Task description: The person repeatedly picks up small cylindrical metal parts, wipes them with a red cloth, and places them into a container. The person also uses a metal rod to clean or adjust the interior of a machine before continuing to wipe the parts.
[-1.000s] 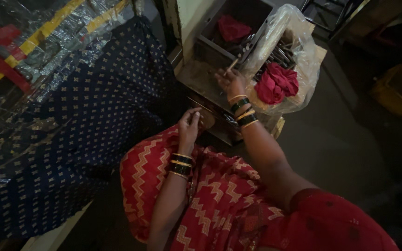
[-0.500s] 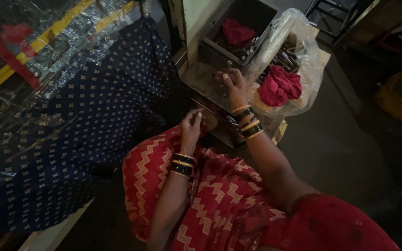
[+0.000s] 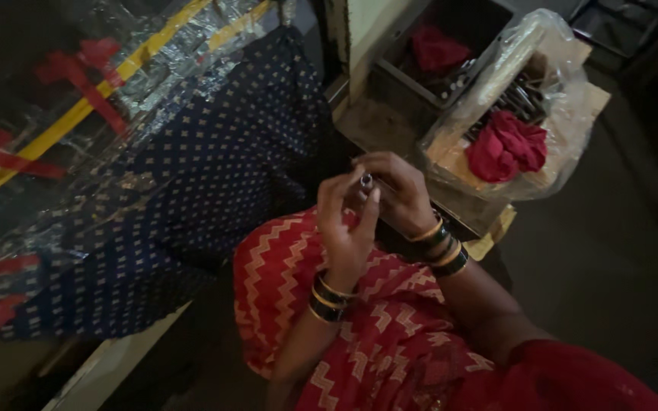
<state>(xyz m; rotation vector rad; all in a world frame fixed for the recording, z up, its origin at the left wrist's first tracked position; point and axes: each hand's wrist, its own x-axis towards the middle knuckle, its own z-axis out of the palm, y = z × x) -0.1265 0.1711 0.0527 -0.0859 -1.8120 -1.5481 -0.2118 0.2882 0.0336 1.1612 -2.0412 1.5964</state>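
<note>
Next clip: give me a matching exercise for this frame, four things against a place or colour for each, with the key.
Things:
1. small dark round piece
2. red cloth
3. dotted fabric
4. bangles

Descriptions:
A. inside the clear plastic bag
B. navy blue, spread at the left
C. pinched between the fingertips of both hands
D. black and gold, around a wrist

Pairs: 1-C, 2-A, 3-B, 4-D
</note>
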